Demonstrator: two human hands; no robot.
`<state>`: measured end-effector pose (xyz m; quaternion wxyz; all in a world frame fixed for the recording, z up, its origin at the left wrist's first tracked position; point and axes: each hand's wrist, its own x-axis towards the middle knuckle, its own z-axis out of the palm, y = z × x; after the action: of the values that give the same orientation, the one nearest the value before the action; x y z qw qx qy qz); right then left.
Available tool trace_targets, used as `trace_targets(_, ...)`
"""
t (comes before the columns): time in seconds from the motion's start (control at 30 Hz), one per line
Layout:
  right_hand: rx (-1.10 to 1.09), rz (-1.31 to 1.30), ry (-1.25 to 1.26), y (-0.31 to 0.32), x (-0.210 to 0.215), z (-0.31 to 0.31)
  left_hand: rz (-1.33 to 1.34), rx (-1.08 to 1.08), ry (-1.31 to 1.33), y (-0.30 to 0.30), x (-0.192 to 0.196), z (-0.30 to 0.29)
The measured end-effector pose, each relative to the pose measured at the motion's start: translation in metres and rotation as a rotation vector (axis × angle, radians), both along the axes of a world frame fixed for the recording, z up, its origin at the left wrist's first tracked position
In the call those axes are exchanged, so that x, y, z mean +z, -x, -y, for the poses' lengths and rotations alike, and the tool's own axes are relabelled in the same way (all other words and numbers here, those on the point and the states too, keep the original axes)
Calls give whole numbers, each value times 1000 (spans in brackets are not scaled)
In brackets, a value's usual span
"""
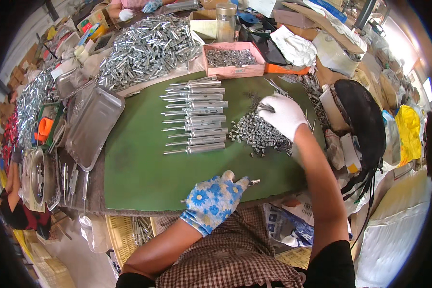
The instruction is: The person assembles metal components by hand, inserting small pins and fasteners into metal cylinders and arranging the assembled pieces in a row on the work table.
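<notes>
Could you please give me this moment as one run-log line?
left hand: gripping metal rod; right hand: at small-parts pile, grip unclear; green mat: bears row of metal pieces; pink box: holds small parts

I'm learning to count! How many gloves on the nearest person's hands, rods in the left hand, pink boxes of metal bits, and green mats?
White glove and flowered glove: 2
Rod: 1
Pink box: 1
Green mat: 1
Total: 5

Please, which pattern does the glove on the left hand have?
Blue flowers on a pale background; the glove shows best in the head view.
</notes>
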<state>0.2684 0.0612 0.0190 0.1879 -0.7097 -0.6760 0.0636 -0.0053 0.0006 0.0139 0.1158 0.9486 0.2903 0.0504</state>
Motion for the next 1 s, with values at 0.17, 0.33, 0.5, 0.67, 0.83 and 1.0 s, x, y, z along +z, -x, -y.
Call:
trace_targets(0.17,-57,85,79,7,0,2,-15,-2,11,-5,1,-1)
trace_targets(0.33,72,-157,38,32,18,67,-1,-11,-28,-1,6,-1)
trace_targets(0.5,178,-267,93,69,1,126,30,-3,12,-1,0,-1)
trace_targets(0.67,99,-238,21,83,-9,133,36,0,33,-1,4,1)
trace_targets(0.83,-35,-242,-139,68,-13,123,26,21,64,-1,3,0)
trace_targets(1.0,-84,-107,-81,54,-15,103,12,23,71,-3,6,-1)
